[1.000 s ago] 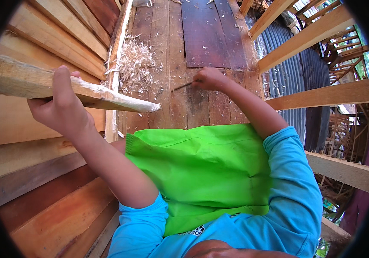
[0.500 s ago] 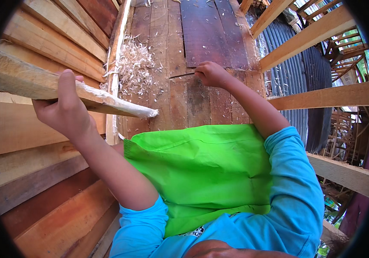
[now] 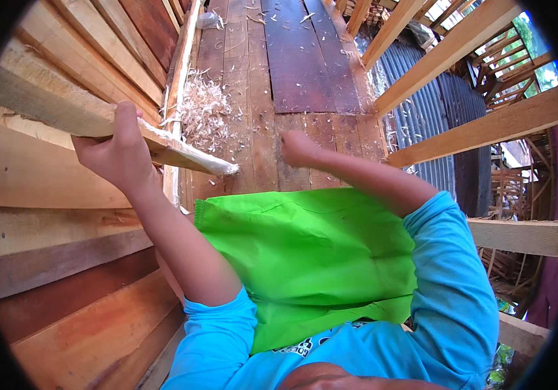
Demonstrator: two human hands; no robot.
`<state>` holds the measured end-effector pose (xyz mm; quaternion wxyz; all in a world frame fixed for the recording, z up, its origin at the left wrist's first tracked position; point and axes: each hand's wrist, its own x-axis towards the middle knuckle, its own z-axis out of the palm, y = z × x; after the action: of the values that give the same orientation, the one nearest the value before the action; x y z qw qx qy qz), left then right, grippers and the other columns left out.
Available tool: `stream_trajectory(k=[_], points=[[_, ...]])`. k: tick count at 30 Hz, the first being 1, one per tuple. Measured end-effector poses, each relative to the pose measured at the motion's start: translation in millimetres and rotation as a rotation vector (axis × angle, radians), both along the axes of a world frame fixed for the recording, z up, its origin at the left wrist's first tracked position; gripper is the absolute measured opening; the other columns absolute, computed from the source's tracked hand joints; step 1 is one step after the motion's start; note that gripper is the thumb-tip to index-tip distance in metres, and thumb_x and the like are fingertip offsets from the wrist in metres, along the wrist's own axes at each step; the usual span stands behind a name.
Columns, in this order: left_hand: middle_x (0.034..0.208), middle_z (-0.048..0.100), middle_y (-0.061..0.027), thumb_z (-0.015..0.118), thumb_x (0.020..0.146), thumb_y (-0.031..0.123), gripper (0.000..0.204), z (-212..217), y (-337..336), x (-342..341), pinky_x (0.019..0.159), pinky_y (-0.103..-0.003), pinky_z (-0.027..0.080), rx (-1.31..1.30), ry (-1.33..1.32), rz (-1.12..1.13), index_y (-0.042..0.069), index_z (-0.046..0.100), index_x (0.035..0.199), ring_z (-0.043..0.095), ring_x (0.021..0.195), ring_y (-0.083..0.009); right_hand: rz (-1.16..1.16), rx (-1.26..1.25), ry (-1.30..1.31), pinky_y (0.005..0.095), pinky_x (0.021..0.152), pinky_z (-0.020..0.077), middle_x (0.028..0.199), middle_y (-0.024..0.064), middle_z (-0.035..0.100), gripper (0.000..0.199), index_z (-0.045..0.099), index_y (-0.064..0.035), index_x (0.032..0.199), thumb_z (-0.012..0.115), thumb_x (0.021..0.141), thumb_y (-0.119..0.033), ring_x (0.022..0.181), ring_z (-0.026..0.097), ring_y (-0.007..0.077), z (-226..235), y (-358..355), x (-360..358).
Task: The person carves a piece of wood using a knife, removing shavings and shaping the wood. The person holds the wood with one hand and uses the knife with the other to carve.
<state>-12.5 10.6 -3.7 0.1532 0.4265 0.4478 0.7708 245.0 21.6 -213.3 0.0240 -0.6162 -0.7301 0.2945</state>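
My left hand (image 3: pixel 117 148) is wrapped round a long wooden pole (image 3: pixel 54 97), thumb over its top. The pole slants from the upper left down to a pale, freshly cut end in front of me. My right hand (image 3: pixel 300 149) is a closed fist over the plank floor, to the right of that end and apart from it. A thin dark blade stuck out of this fist a moment ago; it is now hidden, and no such blade shows on the boards. Across my lap lies a bright green cloth (image 3: pixel 311 253).
Curled wood shavings (image 3: pixel 206 112) are heaped on the plank floor (image 3: pixel 246 149) beside a pale edge rail. Stacked boards (image 3: pixel 45 182) form a wall at the left. Wooden rails (image 3: pixel 480 136) stand at the right, with corrugated metal sheet (image 3: pixel 431 107) beyond them.
My right hand has come nearer to me and a little left, still closed, and the dark blade has gone from sight. My left hand has shifted slightly right on the pole.
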Motion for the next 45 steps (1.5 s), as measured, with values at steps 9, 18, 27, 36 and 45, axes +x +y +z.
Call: stream_trajectory(k=[9,18,27,36,45], points=[[0.085,0.061,-0.0102,0.064,0.075,-0.002,0.025,3.3,-3.8,-1.5,0.067,-0.027,0.051,-0.009,-0.021,-0.05,-0.007,0.054,0.097,0.06,0.069,-0.0144,-0.163,-0.271,0.315,0.0441,0.068,0.0534,0.078,0.0249,0.067,0.02,0.068,0.0048,0.081,0.063,0.072,-0.012,0.075,0.069,0.0355,9.2,-34.8,-49.9],[0.083,0.06,-0.0107,0.065,0.074,-0.002,0.025,2.4,-4.3,-7.1,0.066,-0.027,0.051,-0.012,-0.053,-0.043,-0.008,0.053,0.096,0.06,0.069,-0.0146,0.012,-0.126,0.172,0.038,0.064,0.0519,0.072,0.0202,0.066,0.022,0.064,0.0052,0.082,0.063,0.079,-0.017,0.067,0.067,0.0313,-2.1,-24.2,-40.5],[0.081,0.061,-0.0112,0.064,0.074,-0.002,0.026,4.5,-7.2,-12.6,0.066,-0.028,0.051,-0.028,-0.015,-0.003,-0.008,0.054,0.096,0.06,0.066,-0.0155,-0.189,-0.063,0.087,0.0366,0.065,0.0511,0.073,0.0192,0.066,0.023,0.063,0.0051,0.079,0.064,0.078,-0.018,0.068,0.067,0.0283,2.6,-25.1,-60.2],[0.083,0.061,-0.0117,0.064,0.075,-0.002,0.028,5.9,-7.6,-12.2,0.065,-0.028,0.053,-0.01,-0.014,-0.003,-0.009,0.054,0.099,0.06,0.066,-0.0149,-0.124,-0.02,0.202,0.041,0.063,0.0505,0.076,0.023,0.066,0.02,0.063,0.004,0.076,0.062,0.074,-0.016,0.066,0.066,0.0311,-7.3,-33.5,-60.6],[0.076,0.061,-0.0088,0.065,0.07,0.0,0.028,7.9,-9.6,-13.1,0.066,-0.026,0.047,0.01,-0.054,0.003,-0.007,0.054,0.095,0.057,0.068,-0.0129,-0.076,-0.056,0.398,0.0424,0.069,0.0531,0.072,0.0232,0.066,0.024,0.066,0.006,0.077,0.061,0.076,-0.018,0.072,0.067,0.0344,-4.1,-38.4,-62.7]])
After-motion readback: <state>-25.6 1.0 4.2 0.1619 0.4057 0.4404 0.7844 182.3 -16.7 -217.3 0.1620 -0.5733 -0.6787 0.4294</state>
